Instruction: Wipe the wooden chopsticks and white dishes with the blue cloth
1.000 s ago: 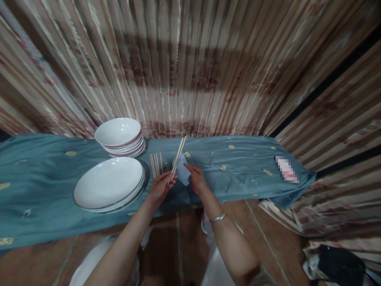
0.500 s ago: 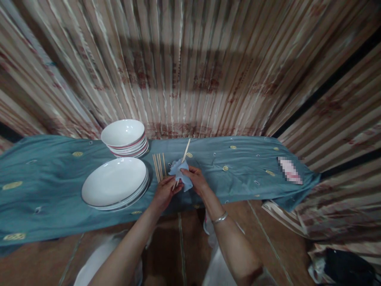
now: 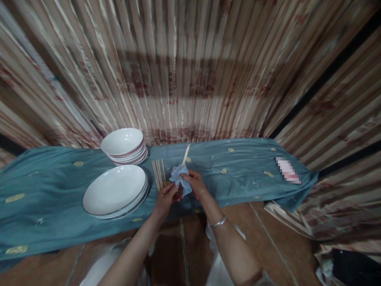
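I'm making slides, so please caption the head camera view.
Both hands hold chopsticks in a blue cloth, beside stacked plates and bowls.

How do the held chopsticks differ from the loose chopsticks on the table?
Cover: the held chopsticks are partly hidden by the blue cloth; the loose chopsticks have no cloth on them.
Place: the held chopsticks are between the left hand and right hand; the loose chopsticks lie on the tablecloth.
Tilt: the held chopsticks' tops lean right in the picture, the loose chopsticks' slightly left.
Both are thin and pale.
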Tool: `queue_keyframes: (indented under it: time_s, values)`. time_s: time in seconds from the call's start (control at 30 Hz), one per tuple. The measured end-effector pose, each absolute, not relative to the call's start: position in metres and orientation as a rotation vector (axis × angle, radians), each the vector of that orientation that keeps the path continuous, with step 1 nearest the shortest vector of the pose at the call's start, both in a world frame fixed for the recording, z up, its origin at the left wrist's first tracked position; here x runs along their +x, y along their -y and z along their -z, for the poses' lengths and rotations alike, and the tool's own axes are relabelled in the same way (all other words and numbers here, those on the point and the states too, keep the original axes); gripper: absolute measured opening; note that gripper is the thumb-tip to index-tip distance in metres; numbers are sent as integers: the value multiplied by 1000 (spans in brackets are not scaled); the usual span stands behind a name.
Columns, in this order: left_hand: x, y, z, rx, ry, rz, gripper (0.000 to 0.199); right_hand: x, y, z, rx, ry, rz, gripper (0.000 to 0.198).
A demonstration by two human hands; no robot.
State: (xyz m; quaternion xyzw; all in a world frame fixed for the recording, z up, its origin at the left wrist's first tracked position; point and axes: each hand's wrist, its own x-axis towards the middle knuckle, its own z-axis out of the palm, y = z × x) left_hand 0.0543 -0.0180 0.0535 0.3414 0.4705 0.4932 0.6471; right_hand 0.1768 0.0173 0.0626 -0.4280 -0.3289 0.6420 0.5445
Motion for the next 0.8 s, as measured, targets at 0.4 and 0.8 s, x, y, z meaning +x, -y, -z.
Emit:
queue_keyframes:
  time_s: [0.4, 0.8]
  values:
    - [48, 15, -54, 697, -1041, -1196, 31, 169, -12, -61, -974, 917, -1593, 36]
    - [45, 13, -48, 837, -1066, -1097, 25, 172, -11, -55, -984, 928, -1627, 39]
